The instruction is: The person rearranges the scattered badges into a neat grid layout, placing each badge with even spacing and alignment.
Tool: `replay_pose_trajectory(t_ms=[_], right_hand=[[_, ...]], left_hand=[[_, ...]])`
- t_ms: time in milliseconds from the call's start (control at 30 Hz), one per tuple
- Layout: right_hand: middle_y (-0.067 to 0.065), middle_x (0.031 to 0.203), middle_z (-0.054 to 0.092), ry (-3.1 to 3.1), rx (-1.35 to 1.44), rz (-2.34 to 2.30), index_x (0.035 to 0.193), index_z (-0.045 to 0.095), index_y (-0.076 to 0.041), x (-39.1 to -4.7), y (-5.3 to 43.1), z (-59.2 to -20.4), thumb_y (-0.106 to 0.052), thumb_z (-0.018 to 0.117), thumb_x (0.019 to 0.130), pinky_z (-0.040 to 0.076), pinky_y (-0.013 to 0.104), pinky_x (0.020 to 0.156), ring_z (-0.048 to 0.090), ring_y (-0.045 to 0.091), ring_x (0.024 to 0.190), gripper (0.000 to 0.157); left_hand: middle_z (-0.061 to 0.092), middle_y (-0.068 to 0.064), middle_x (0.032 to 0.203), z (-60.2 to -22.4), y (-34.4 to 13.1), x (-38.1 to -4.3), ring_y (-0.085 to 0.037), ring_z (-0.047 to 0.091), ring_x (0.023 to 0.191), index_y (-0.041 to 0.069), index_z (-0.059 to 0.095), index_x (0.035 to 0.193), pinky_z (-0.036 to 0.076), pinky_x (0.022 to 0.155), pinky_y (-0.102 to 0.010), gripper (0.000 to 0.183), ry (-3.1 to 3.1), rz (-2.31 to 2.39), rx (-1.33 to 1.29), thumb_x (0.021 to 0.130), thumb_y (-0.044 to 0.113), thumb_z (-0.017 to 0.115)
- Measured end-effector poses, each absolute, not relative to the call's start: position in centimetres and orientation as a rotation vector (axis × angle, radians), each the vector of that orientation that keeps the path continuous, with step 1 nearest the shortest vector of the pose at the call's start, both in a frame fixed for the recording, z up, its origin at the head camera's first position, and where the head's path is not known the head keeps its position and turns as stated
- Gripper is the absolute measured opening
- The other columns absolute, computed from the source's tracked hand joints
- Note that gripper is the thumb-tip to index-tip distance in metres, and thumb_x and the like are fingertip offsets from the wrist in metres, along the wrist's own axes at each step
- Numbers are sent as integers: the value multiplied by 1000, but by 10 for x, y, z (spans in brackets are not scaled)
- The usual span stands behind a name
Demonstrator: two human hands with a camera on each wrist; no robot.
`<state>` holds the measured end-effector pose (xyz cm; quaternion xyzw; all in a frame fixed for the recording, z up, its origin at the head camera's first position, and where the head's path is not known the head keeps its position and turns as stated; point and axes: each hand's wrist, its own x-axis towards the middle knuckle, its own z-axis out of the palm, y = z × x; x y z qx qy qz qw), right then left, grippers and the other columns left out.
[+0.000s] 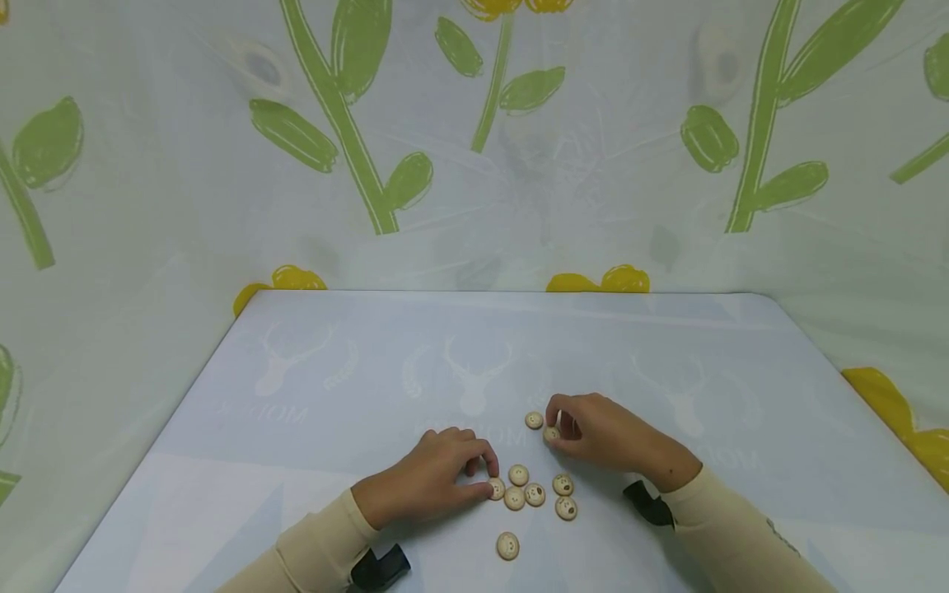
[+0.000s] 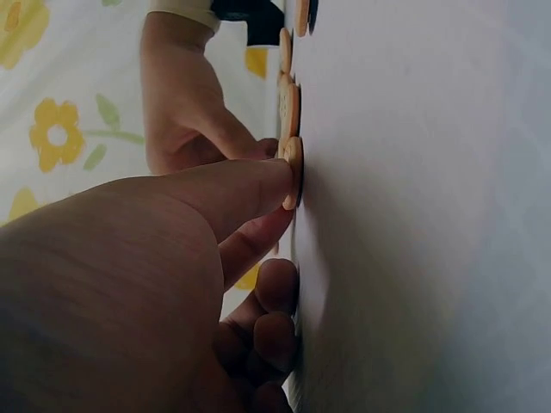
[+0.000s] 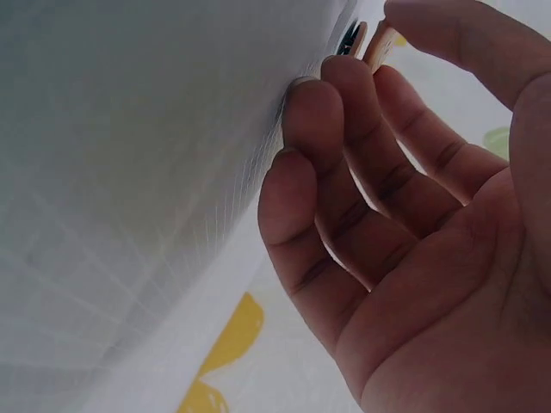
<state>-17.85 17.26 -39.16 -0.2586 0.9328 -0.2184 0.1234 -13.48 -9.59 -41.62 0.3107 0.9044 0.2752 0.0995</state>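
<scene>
Several small round wooden discs with dark face-like marks lie on the pale table [image 1: 296, 461]. With thumb and forefinger my left hand [image 1: 430, 478] pinches the edges of one wooden disc [image 1: 497, 489], which lies flat at the left of a small cluster. In the left wrist view this disc [image 2: 294, 172] sits against the tabletop, under the thumb. Farther back, my right hand [image 1: 611, 432] pinches another disc [image 1: 551, 434] between thumb and forefinger. The right wrist view shows that disc [image 3: 380, 45] tilted up on edge, its other fingers loosely bent by the table.
A loose disc [image 1: 534, 420] lies just left of the right hand. Two discs, one behind the other [image 1: 563, 484], sit right of the cluster, and a single disc [image 1: 507, 546] lies nearer the front. Behind the table hangs a flowered curtain [image 1: 563, 198].
</scene>
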Motion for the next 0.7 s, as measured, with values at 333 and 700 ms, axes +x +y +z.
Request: replay_pose_trajectory(t_ms=[333,700], right_hand=[[-6,74,57,2740,-657,-638,97,62,-18,-182,172,-392,-18,75,89,46,23,61,52,10,67,16],[-5,71,56,2732,-639,-662,97,61,-15,-183,171,-393,-14,74,89,46,23,60,52,9,65,15]], left_hand=[[50,16,81,-417,-96,-135,-2,45,83,32,66,97,31,77,-32,10,2675,814,923,90,34,73],[50,15,81,-417,-96,-135,-1,46,84,31,66,96,31,78,-32,10,2668,825,922,90,32,74]])
